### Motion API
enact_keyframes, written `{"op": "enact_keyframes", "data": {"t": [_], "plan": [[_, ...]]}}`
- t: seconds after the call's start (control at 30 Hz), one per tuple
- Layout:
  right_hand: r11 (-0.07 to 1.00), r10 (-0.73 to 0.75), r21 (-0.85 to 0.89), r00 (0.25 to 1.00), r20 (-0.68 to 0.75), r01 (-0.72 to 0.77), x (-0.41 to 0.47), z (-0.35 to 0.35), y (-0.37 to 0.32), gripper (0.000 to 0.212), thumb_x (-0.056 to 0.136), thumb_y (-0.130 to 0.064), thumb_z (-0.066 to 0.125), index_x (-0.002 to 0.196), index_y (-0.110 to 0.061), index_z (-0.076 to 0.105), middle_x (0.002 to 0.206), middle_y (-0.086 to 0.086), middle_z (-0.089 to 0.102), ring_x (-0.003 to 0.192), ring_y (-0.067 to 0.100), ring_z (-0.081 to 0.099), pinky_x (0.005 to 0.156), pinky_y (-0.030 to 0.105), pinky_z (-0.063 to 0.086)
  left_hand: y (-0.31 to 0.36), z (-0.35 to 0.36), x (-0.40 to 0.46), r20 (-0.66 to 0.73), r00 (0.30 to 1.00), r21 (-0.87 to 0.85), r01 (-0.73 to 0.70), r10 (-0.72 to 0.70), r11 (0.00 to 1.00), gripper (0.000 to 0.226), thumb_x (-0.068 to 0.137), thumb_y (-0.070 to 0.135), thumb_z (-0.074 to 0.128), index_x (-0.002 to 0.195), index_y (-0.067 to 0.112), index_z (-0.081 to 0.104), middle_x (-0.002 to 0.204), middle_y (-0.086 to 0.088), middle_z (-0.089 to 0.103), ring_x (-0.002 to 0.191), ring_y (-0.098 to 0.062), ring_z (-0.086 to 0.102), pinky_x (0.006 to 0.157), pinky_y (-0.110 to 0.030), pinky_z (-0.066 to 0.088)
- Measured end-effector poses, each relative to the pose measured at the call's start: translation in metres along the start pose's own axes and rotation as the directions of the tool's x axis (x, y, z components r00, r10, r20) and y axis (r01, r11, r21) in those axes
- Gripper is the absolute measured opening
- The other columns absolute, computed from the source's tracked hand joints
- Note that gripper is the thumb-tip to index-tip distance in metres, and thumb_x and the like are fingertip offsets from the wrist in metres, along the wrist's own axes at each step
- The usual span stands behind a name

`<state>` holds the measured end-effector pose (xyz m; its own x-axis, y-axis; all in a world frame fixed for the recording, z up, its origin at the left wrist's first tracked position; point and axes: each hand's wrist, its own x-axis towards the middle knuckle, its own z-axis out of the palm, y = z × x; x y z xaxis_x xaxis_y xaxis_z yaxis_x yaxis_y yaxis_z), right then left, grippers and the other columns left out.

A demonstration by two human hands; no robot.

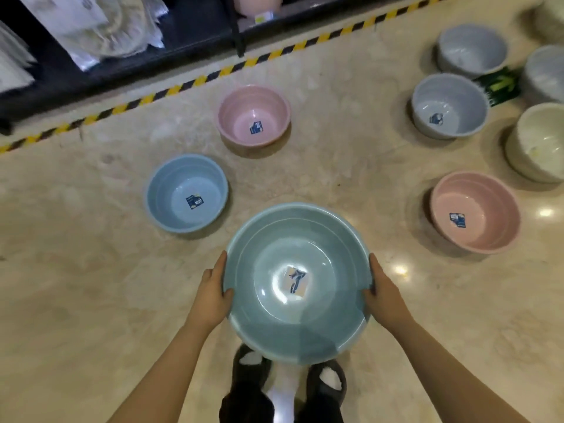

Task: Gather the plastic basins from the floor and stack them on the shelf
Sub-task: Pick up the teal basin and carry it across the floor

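Yellow-black hazard tape [195, 82] runs far beyond fingers; bagged white goods [91, 29] up-left; green floor sticker [500, 85] far right.

blue basins: 2, one held [297, 319], one on floor [186, 193]
pink basins on floor: 2, near shelf [254, 116], at right [475, 211]
pink basin on shelf: 1, partly cut off [258, 3]
grey basins: 3, [471, 50], [449, 105], [544, 73] at the frame edge
cream basins: 1 clear [538, 141]; another pale one top right corner [551, 16], colour unclear
hands: 2, left [213, 293], right [383, 296]
label stickers visible inside basins: 5
feet in slippers: 2
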<state>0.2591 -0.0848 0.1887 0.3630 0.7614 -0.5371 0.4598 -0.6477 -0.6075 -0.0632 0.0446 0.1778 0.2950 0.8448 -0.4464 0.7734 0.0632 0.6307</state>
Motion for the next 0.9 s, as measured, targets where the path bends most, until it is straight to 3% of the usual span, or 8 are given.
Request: {"op": "enact_keyframes", "data": {"t": [0.1,0.2,0.33,0.43,0.67,0.8,0.9], "plan": [[1.000,-0.031,0.001,0.999,0.042,0.031,-0.007,-0.012,-0.058,0.070,0.095,-0.021,0.048,0.153,-0.022,0.009,0.144,0.007,0.045,0.125,0.031,0.049,0.102,0.046,0.042,0.008,-0.052,-0.003,-0.016,1.000,-0.006,0.006,-0.006,1.000,0.080,0.086,0.006,0.059,0.152,0.019,0.015,0.133,-0.014,0.049,0.121,-0.030,0.042,0.102,-0.045,0.040],[0.999,-0.040,0.005,0.998,0.051,0.039,-0.004,-0.005,-0.104,0.076,0.086,-0.036,0.046,0.153,-0.023,0.011,0.143,0.006,0.047,0.123,0.031,0.051,0.100,0.046,0.044,-0.001,-0.097,0.001,-0.032,0.999,-0.021,-0.005,0.004,1.000,0.080,0.084,0.007,0.061,0.151,0.020,0.018,0.134,-0.011,0.050,0.119,-0.028,0.043,0.100,-0.042,0.040],[0.997,-0.071,-0.040,0.997,0.000,0.071,0.015,0.031,-0.153,0.069,0.091,-0.014,0.050,0.151,-0.023,0.018,0.136,0.004,0.053,0.115,0.029,0.057,0.090,0.043,0.050,-0.030,-0.150,0.034,-0.030,0.997,-0.043,-0.074,0.073,0.996,0.080,0.086,0.010,0.062,0.151,0.024,0.018,0.137,-0.008,0.049,0.118,-0.026,0.044,0.102,-0.041,0.039],[0.997,-0.032,-0.071,0.999,-0.012,0.031,0.031,0.063,-0.197,0.072,0.088,-0.007,0.048,0.152,-0.018,0.016,0.141,0.007,0.049,0.117,0.029,0.055,0.091,0.040,0.049,-0.059,-0.194,0.061,0.002,0.999,-0.041,-0.043,0.043,0.998,0.079,0.089,0.016,0.059,0.152,0.028,0.013,0.129,-0.012,0.048,0.119,-0.026,0.045,0.105,-0.042,0.038],[1.000,0.010,-0.020,0.999,-0.053,-0.011,0.059,0.146,-0.283,0.073,0.091,-0.008,0.051,0.152,-0.016,0.012,0.154,0.008,0.034,0.133,0.032,0.042,0.104,0.047,0.040,-0.120,-0.304,0.125,0.075,0.992,0.014,-0.099,0.098,0.995,0.076,0.091,0.020,0.058,0.152,0.025,0.013,0.128,-0.011,0.049,0.114,-0.025,0.051,0.103,-0.036,0.040],[1.000,-0.006,0.017,0.999,-0.046,0.007,0.095,0.177,-0.325,0.071,0.092,-0.012,0.051,0.152,-0.021,0.014,0.151,0.005,0.038,0.130,0.030,0.046,0.102,0.048,0.043,-0.143,-0.345,0.161,0.048,0.996,0.042,-0.074,0.072,0.996,0.078,0.088,0.019,0.060,0.152,0.022,0.015,0.124,-0.015,0.050,0.112,-0.029,0.049,0.094,-0.033,0.038],[0.997,-0.035,0.059,0.997,-0.074,0.040,0.123,0.193,-0.345,0.064,0.094,-0.014,0.048,0.150,-0.025,0.020,0.142,0.001,0.048,0.121,0.026,0.053,0.091,0.036,0.046,-0.157,-0.362,0.191,0.054,0.996,0.067,-0.069,0.065,0.995,0.080,0.085,0.029,0.060,0.151,0.021,0.017,0.119,-0.014,0.052,0.108,-0.030,0.050,0.093,-0.037,0.041]]}}
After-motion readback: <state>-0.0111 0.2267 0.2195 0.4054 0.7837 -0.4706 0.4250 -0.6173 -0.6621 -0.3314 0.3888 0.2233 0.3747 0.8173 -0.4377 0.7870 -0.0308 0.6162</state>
